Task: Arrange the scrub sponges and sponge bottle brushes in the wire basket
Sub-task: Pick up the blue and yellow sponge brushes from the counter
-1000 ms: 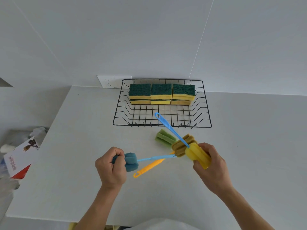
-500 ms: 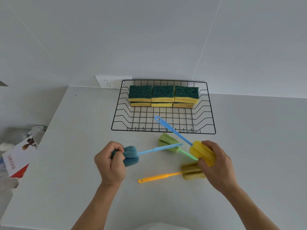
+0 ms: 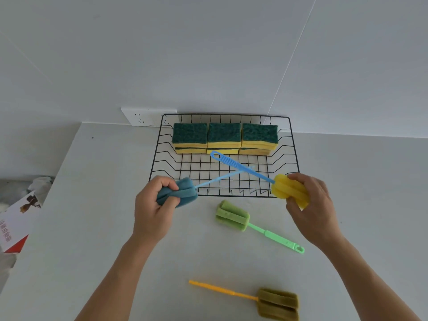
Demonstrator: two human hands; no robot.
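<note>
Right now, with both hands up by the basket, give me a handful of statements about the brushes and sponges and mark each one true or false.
1. The left hand grips a brush by its blue sponge head. True.
2. The right hand holds its brush by the handle. False: it grips the yellow sponge head, and the blue handle points out over the basket.
3. The green brush lies inside the basket. False: it lies on the table in front of the basket.
4. Green-topped sponges sit in a row at the back of the basket. True.
5. The orange-handled brush lies on the table, nearest the camera. True.
</note>
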